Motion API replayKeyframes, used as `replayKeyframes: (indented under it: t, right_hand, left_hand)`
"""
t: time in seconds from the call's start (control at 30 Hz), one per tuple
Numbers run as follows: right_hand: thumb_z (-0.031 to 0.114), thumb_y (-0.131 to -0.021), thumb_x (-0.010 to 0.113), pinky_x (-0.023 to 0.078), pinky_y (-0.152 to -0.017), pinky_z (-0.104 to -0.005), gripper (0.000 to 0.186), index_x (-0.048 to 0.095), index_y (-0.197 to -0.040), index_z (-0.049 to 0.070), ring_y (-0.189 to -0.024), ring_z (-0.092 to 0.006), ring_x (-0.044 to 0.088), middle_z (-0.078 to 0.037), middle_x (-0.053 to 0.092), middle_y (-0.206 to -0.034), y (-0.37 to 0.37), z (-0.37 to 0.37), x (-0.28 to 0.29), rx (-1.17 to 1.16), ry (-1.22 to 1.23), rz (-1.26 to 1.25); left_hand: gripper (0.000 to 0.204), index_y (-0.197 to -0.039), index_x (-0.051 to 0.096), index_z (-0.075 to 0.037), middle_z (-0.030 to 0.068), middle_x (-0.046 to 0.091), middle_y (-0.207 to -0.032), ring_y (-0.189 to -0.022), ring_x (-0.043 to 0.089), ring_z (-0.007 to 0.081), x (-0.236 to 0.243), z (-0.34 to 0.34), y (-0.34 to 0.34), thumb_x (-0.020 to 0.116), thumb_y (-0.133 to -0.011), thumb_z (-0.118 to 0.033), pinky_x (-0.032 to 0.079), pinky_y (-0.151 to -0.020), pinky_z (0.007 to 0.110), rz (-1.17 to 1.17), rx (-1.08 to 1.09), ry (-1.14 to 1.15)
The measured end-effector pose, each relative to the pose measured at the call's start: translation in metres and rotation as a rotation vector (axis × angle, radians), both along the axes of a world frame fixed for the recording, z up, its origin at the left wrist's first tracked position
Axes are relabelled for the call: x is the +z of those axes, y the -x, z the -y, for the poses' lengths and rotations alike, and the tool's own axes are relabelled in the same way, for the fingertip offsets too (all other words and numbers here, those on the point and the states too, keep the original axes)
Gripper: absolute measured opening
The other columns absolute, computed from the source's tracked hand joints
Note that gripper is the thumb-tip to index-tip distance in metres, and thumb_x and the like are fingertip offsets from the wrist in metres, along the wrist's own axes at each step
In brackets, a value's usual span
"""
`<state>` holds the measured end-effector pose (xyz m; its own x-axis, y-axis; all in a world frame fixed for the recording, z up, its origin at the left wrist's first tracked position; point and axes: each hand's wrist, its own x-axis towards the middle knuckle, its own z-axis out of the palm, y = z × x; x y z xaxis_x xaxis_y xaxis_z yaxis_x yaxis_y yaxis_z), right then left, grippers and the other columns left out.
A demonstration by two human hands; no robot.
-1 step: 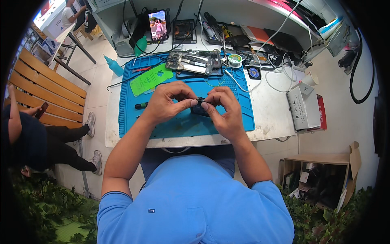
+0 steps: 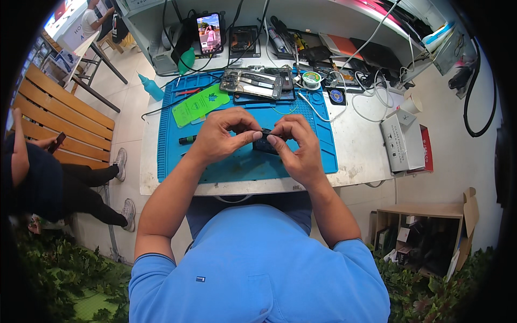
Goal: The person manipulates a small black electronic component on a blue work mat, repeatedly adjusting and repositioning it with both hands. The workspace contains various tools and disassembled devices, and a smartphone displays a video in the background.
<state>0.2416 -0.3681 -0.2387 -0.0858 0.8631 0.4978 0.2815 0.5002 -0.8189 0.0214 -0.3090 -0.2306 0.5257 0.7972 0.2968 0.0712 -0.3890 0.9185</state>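
Over the blue work mat point(image 2: 215, 169), my left hand point(image 2: 226, 134) and my right hand point(image 2: 293, 145) meet, thumbs and fingers pinching a small, thin black part point(image 2: 264, 133). A dark object point(image 2: 265, 146) sits just below the pinched part, partly hidden by my fingers; I cannot make out exactly what it is. A black and green cylinder point(image 2: 188, 140) lies left of my left hand. A green card point(image 2: 196, 106) and an opened phone body point(image 2: 247, 82) lie farther back on the mat.
The white bench point(image 2: 361, 161) holds a solder spool point(image 2: 311, 79), a teal bottle point(image 2: 151, 88), cables point(image 2: 377, 91), a propped phone point(image 2: 209, 33) and boxes point(image 2: 406, 140). At left stand a co-worker point(image 2: 37, 177) holding a phone and a wooden bench point(image 2: 67, 113). A cabinet point(image 2: 420, 208) is lower right.
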Motion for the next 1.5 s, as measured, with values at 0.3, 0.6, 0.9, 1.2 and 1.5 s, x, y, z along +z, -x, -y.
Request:
replayKeyframes:
  t: [0.3, 0.6, 0.9, 1.2, 1.5]
  right_hand:
    - [0.0, -0.09, 0.074, 0.053, -0.07, -0.0294, 0.011, 0.066, -0.096, -0.001, -0.079, -0.0165, 0.064, -0.01, 0.063, -0.102, 0.002, -0.002, -0.005, -0.02, 0.044, -0.016]
    - [0.002, -0.089, 0.077, 0.052, -0.07, -0.0279, 0.013, 0.067, -0.096, -0.002, -0.078, -0.0141, 0.063, -0.008, 0.062, -0.101, 0.001, -0.004, -0.007, 0.0, 0.061, -0.087]
    - [0.003, -0.089, 0.078, 0.053, -0.071, -0.0271, 0.014, 0.068, -0.097, -0.002, -0.079, -0.0127, 0.063, -0.007, 0.062, -0.1, -0.006, -0.006, -0.007, 0.027, 0.081, -0.068]
    - [0.003, -0.086, 0.082, 0.054, -0.074, -0.0275, 0.026, 0.067, -0.107, -0.001, -0.083, -0.0128, 0.065, -0.007, 0.064, -0.103, -0.011, -0.007, -0.014, 0.077, 0.117, -0.113]
    - [0.049, -0.105, 0.049, 0.041, -0.105, -0.0352, 0.058, 0.057, -0.138, 0.002, -0.118, -0.017, 0.059, -0.009, 0.066, -0.125, -0.027, -0.035, -0.021, 0.594, 0.712, -0.503]
  left_hand:
    - [0.014, -0.094, 0.073, -0.001, 0.0036, 0.07, -0.094, -0.08, 0.065, 0.0086, 0.004, 0.0, -0.002, 0.083, -0.088, -0.008, 0.052, -0.07, 0.023, -0.062, 0.012, 0.037]
    - [0.015, -0.094, 0.075, -0.004, 0.0032, 0.074, -0.087, -0.077, 0.07, 0.0098, 0.013, -0.006, 0.005, 0.084, -0.084, -0.011, 0.055, -0.068, 0.025, -0.13, 0.016, -0.049]
    - [0.01, -0.086, 0.074, -0.009, 0.0032, 0.074, -0.093, -0.078, 0.072, 0.021, 0.031, -0.014, 0.0, 0.08, -0.078, -0.009, 0.057, -0.066, 0.033, -0.287, -0.011, -0.526]
    - [0.015, -0.086, 0.071, -0.008, 0.0029, 0.073, -0.098, -0.081, 0.072, 0.0224, 0.038, -0.025, 0.0, 0.08, -0.075, -0.003, 0.059, -0.07, 0.034, -0.358, -0.128, -0.72]
    - [0.02, -0.092, 0.069, -0.009, 0.0037, 0.072, -0.102, -0.085, 0.072, 0.0233, 0.036, -0.007, 0.007, 0.08, -0.076, -0.002, 0.059, -0.071, 0.034, -0.37, -0.151, -0.846]
